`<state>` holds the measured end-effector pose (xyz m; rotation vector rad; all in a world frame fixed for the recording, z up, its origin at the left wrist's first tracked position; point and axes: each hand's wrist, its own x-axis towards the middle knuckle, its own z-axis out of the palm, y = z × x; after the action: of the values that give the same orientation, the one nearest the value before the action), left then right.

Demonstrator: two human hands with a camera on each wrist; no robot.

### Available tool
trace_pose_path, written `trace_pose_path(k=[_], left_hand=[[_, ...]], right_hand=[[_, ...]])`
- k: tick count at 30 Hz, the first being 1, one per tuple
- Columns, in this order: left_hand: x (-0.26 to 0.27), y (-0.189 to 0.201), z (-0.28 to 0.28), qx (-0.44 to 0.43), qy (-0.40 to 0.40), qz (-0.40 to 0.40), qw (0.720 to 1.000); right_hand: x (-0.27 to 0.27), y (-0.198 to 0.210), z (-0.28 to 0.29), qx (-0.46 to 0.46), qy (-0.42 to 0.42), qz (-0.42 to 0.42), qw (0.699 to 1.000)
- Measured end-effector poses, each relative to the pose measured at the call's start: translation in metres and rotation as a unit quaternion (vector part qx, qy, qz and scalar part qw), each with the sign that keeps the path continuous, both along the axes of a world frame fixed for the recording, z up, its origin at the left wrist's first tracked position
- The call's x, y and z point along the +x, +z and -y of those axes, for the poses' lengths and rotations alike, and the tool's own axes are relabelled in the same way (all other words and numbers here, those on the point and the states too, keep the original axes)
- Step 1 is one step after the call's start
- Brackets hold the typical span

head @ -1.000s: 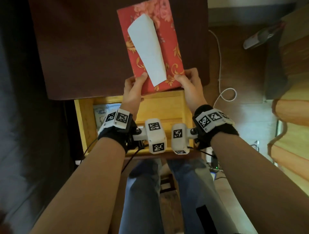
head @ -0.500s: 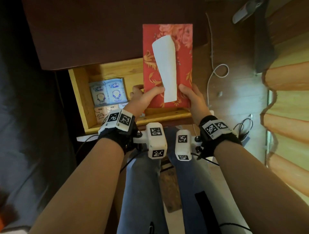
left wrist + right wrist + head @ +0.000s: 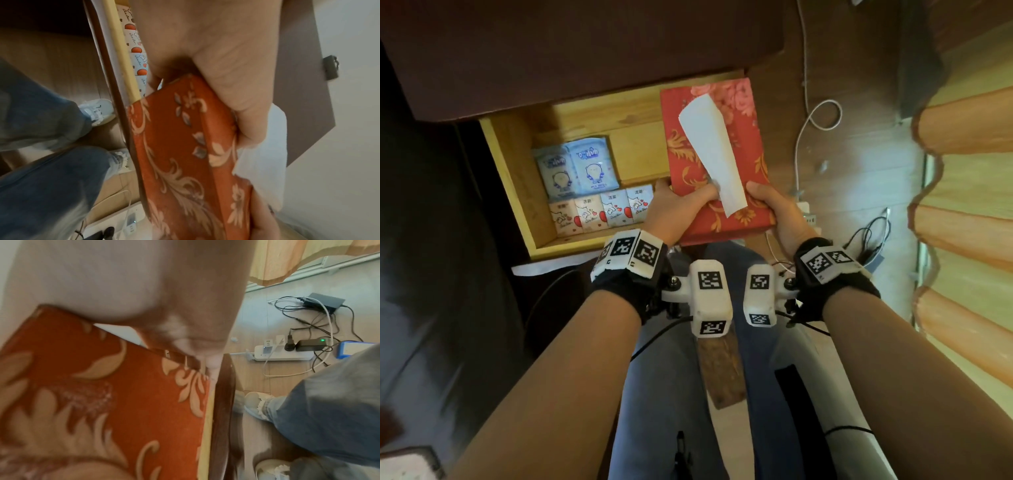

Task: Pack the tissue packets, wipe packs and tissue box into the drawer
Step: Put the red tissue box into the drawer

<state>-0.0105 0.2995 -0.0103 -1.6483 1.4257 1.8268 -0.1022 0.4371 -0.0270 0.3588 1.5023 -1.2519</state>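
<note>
A red tissue box (image 3: 714, 161) is held over the right side of an open wooden drawer (image 3: 506, 164), its long axis running near to far. The left hand (image 3: 676, 209) and right hand (image 3: 774, 209) each grip a near corner. Wipe packs (image 3: 577, 168) and tissue packets (image 3: 601, 210) already fill the drawer's left side.

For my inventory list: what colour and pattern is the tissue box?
Red with gold floral scrolls, clearest in the head view: tissue box.

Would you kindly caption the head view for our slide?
Both hands, left hand and right hand, hold a red floral tissue box over the open wooden drawer.
</note>
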Motion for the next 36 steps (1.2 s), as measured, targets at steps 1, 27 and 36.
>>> trace_pose_path(k=[1, 27, 36], left_hand=[[0.0, -0.003, -0.003, -0.001, 0.001, 0.005, 1.0], [-0.023, -0.119, 0.001, -0.067, 0.053, 0.057, 0.995], [-0.027, -0.134, -0.01, -0.115, -0.019, 0.078, 0.99]], right_hand=[[-0.001, -0.002, -0.001, 0.01, 0.008, 0.004, 1.0], [-0.035, -0.099, -0.003, 0.15, 0.124, -0.191, 0.962], [-0.03, -0.11, -0.008, 0.13, 0.077, -0.169, 0.974]])
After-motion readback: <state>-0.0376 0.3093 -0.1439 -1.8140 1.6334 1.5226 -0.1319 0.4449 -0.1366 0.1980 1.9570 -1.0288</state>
